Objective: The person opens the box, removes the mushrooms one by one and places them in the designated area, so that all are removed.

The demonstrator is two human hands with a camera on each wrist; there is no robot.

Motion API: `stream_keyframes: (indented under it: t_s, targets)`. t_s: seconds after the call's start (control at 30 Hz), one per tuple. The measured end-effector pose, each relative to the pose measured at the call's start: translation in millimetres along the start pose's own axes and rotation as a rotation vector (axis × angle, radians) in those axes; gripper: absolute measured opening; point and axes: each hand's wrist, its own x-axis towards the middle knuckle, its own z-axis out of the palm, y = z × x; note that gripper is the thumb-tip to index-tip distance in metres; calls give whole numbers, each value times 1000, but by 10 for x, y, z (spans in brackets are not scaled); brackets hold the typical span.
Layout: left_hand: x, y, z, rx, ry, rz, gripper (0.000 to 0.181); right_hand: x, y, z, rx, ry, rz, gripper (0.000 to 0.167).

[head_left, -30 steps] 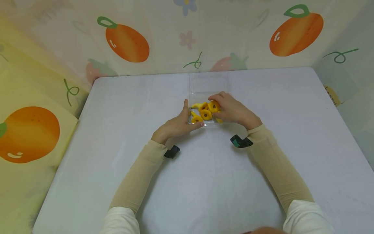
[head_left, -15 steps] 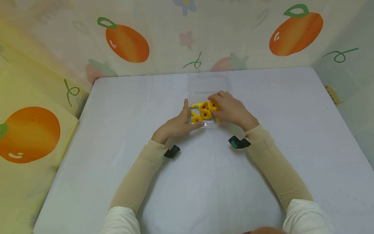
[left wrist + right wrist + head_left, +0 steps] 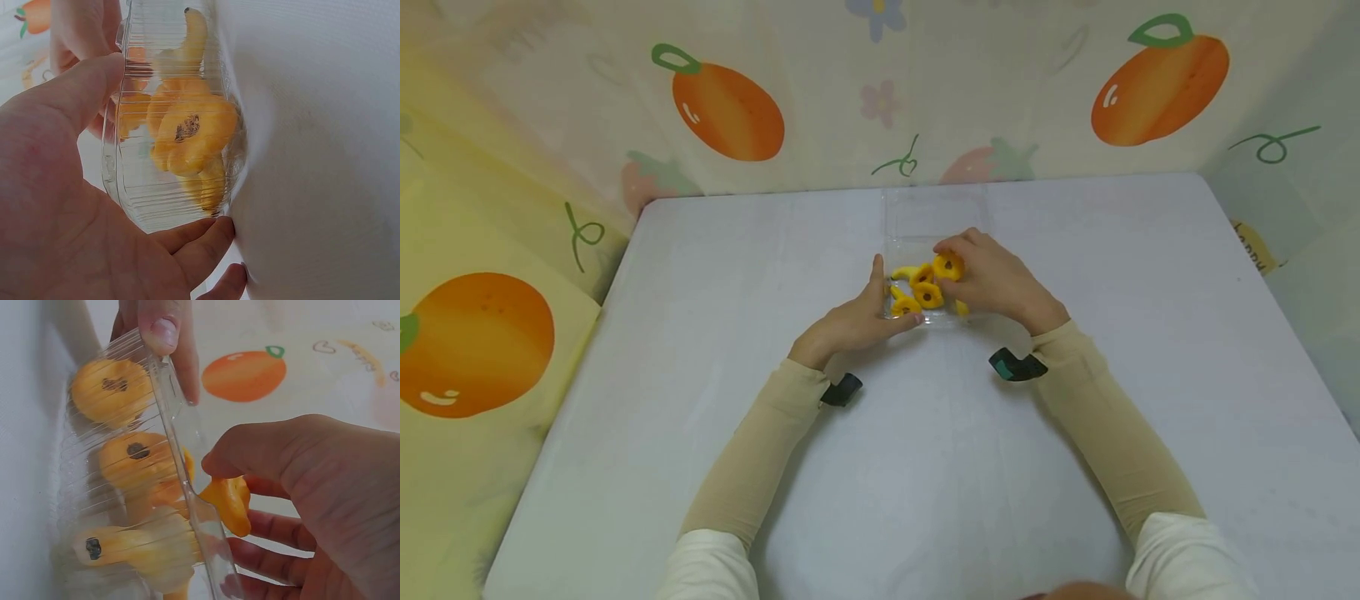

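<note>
A clear plastic box [image 3: 134,206] holds several yellow trumpet-shaped pieces [image 3: 927,295] with dark centres. Its lid [image 3: 936,212] lies folded back behind it. The left hand [image 3: 857,321] holds the box at its left front corner, thumb along the near rim and fingers against the side wall. Between thumb and fingers, the right hand [image 3: 992,279] pinches one yellow piece [image 3: 231,503] at the box's right side. In the right wrist view that piece shows above the rim, while other pieces [image 3: 112,390] lie behind the ribbed wall.
A white-covered table [image 3: 925,467] carries the box near its back edge. Behind it hangs a fruit-patterned curtain [image 3: 820,92], and a yellow-toned cloth [image 3: 467,217] hangs at the left. Dark wrist devices [image 3: 1018,365] sit below both wrists.
The right hand and its pinched yellow piece have shifted slightly, with the knuckles a little higher. The neighbouring pieces have moved slightly. The left hand and box look unmoved.
</note>
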Motion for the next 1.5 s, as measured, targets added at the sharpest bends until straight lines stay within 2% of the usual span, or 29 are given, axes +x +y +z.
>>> stream_keyframes:
  t_s: [0.23,0.4,0.7,0.97,1.5]
  targets:
    - [-2,11,5,5,-3,-20,123,-12,7,-25,127,12,-8,55]
    - [-9,23,1,14,-2,-30,123,-15,13,-31,179,-4,-30,53]
    - [-9,30,1,15,3,-24,120,-21,-12,-48,188,-23,-27,57]
    - [6,23,8,19,3,-26,120,-21,-22,-39,242,10,-31,58]
    - [10,19,13,28,10,-34,122,-16,-11,-27,253,9,-38,57]
